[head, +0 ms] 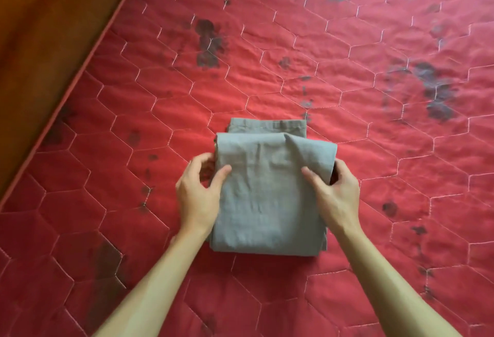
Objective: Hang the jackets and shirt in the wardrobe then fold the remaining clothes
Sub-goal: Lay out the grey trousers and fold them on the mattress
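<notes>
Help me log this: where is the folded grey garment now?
In the head view the folded grey garment lies at centre on the red quilted mattress, its sides gripped by the left hand and right hand.

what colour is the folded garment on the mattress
The folded fabric garment is plain grey; head view shows it best.

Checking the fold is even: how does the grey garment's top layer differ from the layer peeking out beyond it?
The top layer is wider, creased diagonally; the lower layer is narrower, with a stitched band. The left hand and right hand hold the top layer's sides; the lower layer's exposed strip lies untouched. Both are grey.
</notes>
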Tool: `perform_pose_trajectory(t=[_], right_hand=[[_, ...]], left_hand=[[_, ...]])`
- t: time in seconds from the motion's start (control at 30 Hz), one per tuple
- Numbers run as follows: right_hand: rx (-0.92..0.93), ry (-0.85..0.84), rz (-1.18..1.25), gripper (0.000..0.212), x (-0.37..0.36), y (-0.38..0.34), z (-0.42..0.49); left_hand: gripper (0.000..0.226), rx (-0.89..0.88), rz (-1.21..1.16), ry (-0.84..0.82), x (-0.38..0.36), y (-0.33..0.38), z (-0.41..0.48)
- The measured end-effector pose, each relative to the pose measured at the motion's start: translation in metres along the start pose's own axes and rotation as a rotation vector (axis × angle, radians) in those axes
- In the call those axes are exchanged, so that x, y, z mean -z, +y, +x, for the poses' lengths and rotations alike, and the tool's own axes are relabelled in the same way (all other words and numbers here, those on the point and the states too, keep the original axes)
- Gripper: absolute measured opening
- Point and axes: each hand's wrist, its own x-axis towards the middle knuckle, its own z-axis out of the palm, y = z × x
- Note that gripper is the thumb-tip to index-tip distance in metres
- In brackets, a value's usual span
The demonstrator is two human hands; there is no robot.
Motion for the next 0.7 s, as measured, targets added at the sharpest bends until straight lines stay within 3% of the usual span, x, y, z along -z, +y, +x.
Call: perform_pose_trajectory(t=[0.13, 0.2, 0.3, 0.37, 0.47, 0.57, 0.63, 0.7], right_hand=[[0.042, 0.071, -0.349, 0.064, -0.015, 0.013, 0.020], [0.319, 0.140, -0.680, 0.064, -0.022, 0.013, 0.011], [0.623, -0.137, -0.865, 0.061, -0.044, 0.026, -0.011], [0.654, -0.297, -0.939, 0.062, -0.055, 0.042, -0.018], [0.541, -0.224, -0.963, 0.070, -0.050, 0.052, -0.012], [0.161, -0.043, -0.875, 0.084, -0.026, 0.060, -0.010], [0.016, -0.083, -0.828, 0.093, -0.012, 0.061, -0.013], [0.035, -0.143, -0.775, 0.088, -0.002, 0.055, -0.018]], left_hand=[[0.065, 0.104, 0.221, -0.163, -0.025, -0.023, 0.004], [0.069, -0.110, 0.499, -0.155, -0.032, -0.027, -0.014], [0.064, -0.508, 0.708, -0.338, -0.041, -0.036, -0.035], [0.064, -0.497, 0.745, -0.417, -0.043, -0.044, -0.035], [0.067, -0.319, 0.792, -0.354, -0.042, -0.053, -0.035], [0.078, -0.049, 0.790, -0.273, -0.036, -0.054, -0.041], [0.086, 0.041, 0.740, -0.261, -0.032, -0.047, -0.044], [0.085, 0.101, 0.647, -0.266, -0.025, -0.033, -0.042]])
